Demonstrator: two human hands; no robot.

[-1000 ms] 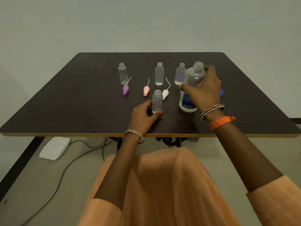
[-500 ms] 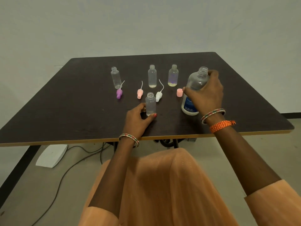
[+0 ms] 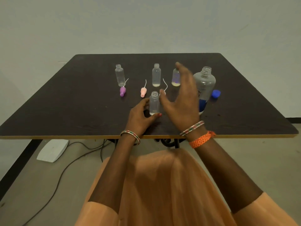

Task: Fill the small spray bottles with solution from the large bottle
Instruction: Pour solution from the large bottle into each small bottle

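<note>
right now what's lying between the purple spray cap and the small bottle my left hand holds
The pink spray cap, lying on the table between them, shows in the head view.

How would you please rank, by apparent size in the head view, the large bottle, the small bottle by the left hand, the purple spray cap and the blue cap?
1. Large clear plastic bottle with blue label
2. Small clear plastic bottle held by the left hand
3. Purple spray cap and round blue cap: look alike, so unranked.

No legible text; only a blue label on the large bottle [image 3: 204, 88], its print too blurred.
</note>
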